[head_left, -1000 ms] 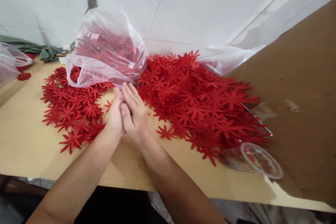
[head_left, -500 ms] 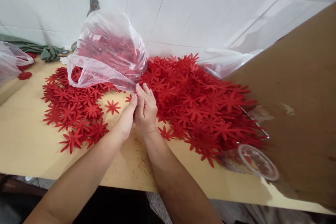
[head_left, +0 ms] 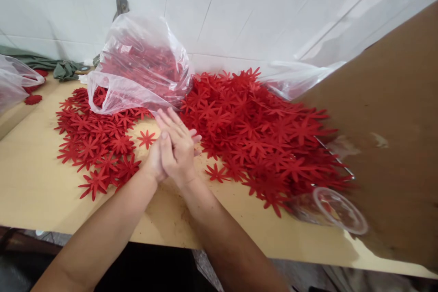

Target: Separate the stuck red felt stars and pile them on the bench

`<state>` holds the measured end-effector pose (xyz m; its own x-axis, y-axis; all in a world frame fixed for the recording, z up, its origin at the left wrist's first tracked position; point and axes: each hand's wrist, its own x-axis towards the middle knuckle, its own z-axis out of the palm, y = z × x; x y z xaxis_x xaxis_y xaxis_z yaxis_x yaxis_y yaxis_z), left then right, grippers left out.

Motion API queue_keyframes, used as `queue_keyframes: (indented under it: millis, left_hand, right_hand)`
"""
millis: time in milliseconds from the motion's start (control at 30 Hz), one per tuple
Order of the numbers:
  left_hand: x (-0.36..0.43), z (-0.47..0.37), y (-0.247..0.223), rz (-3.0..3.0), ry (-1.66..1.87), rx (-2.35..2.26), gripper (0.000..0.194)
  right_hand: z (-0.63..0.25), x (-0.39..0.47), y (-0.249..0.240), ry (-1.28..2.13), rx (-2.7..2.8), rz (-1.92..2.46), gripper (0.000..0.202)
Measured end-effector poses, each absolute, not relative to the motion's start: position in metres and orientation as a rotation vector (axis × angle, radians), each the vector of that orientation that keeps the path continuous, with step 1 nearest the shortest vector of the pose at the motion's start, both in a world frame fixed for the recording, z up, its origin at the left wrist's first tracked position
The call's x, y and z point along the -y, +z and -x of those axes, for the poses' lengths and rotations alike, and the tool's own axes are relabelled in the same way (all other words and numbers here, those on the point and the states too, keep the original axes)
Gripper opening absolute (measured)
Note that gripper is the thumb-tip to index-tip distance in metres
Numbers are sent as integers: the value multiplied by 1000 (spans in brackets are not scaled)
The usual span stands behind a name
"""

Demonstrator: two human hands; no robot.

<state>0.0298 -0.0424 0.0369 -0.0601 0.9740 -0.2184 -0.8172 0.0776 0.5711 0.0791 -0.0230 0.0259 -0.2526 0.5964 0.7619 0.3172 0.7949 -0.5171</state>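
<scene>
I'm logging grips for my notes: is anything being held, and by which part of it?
It cannot be told: the right hand is pressed against the left hand, and anything between them would be hidden.

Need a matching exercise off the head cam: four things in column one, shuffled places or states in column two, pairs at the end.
Things
1. Right hand
2. Green cloth
3. Clear plastic cup
4. Large plastic bag

Place or state
A. Tipped on its side by the right-hand heap of red flower cutouts
B. Laid over the left hand
C. Bulging, red showing through it
D. At the far left, by the tiled wall

Pairs: 1-B, 2-D, 3-A, 4-C
</scene>
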Motion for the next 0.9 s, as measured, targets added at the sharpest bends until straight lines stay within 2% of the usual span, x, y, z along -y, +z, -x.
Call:
queue_keyframes:
  millis: [167,300,500,667,700,833,900]
  left_hand:
    - [38,-26,40,-369,1566,-644,37]
    - [31,-4,42,-384,1562,-587,52]
    - [30,-23,24,-628,1601,-732,36]
    - [35,-41,25,-693,1580,-758,31]
    - [35,-36,30,-633,1588,-768,32]
    - [32,-3,44,-487,1636,-804,59]
    - [31,2,42,-443,1593,-834,56]
  right_hand:
    - [-84,12,21,249,1811,778,41]
    - [-71,31,21,300,1932,724,41]
    - [-72,24,22,585,1677,868,44]
    - [-88,-2,10,765,1529,1024,51]
    - [-86,1,9,737,1593,1005,51]
    - [-67,27,14,649,1873,767,54]
    - [-62,34,17,675,1877,727,56]
